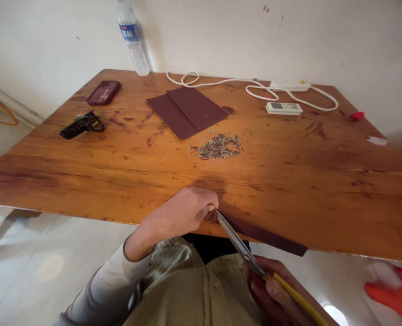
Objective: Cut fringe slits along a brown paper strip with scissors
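My left hand (190, 209) is closed at the table's front edge, its fingers pinching the end of a dark maroon strip (265, 233) that stretches right along the edge. Scissors (236, 237) with long metal blades are in my right hand (275, 290), whose fingers wrap round the red and yellow handles. The blade tips touch the strip right beside my left fingertips. Farther back on the table lie two overlapping maroon sheets (190, 111). A pile of thin curled shreds (217, 146) sits just in front of them.
On the wooden table (119, 181) are a maroon phone (104, 93), a black item (81, 125), a plastic bottle (133, 40), a white cable (221, 81), a white device (284, 108) and a red piece (357, 116). A red object (394, 292) is at lower right.
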Demonstrator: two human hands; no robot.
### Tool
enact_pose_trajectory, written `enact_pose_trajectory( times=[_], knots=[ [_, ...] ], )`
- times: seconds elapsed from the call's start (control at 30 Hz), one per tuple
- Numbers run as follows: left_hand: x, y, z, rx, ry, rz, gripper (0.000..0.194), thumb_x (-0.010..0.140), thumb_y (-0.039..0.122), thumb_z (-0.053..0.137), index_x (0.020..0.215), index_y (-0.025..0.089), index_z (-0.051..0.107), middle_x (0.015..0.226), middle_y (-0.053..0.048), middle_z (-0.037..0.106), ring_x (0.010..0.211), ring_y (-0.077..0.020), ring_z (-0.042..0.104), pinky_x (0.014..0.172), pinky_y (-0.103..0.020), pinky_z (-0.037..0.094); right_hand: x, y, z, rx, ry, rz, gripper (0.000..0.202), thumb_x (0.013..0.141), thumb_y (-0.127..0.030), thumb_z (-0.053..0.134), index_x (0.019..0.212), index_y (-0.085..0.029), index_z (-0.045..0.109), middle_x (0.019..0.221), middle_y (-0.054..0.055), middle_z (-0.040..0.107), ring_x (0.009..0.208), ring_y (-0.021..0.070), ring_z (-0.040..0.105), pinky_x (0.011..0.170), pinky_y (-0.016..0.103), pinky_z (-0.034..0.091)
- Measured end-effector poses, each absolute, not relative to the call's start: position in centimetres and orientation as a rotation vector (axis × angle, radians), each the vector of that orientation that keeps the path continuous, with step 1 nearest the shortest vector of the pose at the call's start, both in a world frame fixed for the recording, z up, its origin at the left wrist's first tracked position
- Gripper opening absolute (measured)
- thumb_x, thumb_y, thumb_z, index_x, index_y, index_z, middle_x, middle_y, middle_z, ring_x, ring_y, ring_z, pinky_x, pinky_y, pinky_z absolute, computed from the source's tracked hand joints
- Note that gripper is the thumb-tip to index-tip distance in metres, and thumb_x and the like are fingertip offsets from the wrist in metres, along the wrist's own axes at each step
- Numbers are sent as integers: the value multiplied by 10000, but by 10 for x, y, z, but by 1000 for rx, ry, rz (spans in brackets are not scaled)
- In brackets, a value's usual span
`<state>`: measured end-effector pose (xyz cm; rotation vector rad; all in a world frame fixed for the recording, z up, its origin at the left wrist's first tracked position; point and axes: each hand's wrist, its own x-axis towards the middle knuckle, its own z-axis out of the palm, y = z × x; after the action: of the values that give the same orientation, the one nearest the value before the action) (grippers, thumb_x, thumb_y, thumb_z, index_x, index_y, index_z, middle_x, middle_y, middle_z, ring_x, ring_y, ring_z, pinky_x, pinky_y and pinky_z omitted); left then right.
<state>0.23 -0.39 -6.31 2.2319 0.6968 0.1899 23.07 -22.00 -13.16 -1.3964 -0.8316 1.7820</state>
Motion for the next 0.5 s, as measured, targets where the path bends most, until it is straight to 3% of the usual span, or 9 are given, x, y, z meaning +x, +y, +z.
enact_pose_trajectory(
  times=[0.1, 0.17, 0.3, 0.43, 0.5],
  knots=[
    [2, -1, -62, 2240, 693, 183, 248, 953, 74, 408, 786, 203, 540, 798, -3, 652, 767, -154, 587, 753, -277, 431, 237, -215, -123, -1422, -850, 1824, 452, 922, -634, 674, 1095, -224, 753, 744, 58, 678, 548, 209, 634, 438, 300, 485],
    [2, 1, -60, 2254, 689, 155, 246, 952, 77, 409, 784, 205, 535, 800, -5, 650, 768, -156, 585, 752, -280, 433, 244, -209, -118, -1418, -882, 1854, 381, 975, -538, 669, 1177, -220, 733, 961, 90, 743, 738, 246, 723, 559, 326, 583],
    [4, 5, -58, 2291, 656, 113, 256, 967, 101, 400, 775, 204, 534, 806, -14, 645, 773, -162, 578, 758, -285, 437, 256, -195, -110, -1396, -928, 1884, 287, 1027, -318, 669, 1294, -213, 667, 1328, 103, 683, 1071, 274, 708, 878, 468, 627],
    [5, 10, -59, 2306, 638, 97, 264, 967, 101, 397, 770, 202, 541, 798, -18, 642, 754, -161, 564, 745, -284, 440, 258, -187, -108, -1387, -970, 1874, 265, 1029, -334, 662, 1273, -234, 681, 1332, 92, 682, 1086, 277, 702, 879, 448, 625],
    [5, 11, -59, 2315, 642, 89, 260, 959, 95, 401, 771, 202, 545, 797, -19, 643, 747, -162, 557, 738, -287, 439, 255, -185, -110, -1387, -992, 1865, 216, 984, -410, 706, 1153, -279, 739, 1190, 83, 733, 996, 295, 710, 781, 423, 629]
  ],
)
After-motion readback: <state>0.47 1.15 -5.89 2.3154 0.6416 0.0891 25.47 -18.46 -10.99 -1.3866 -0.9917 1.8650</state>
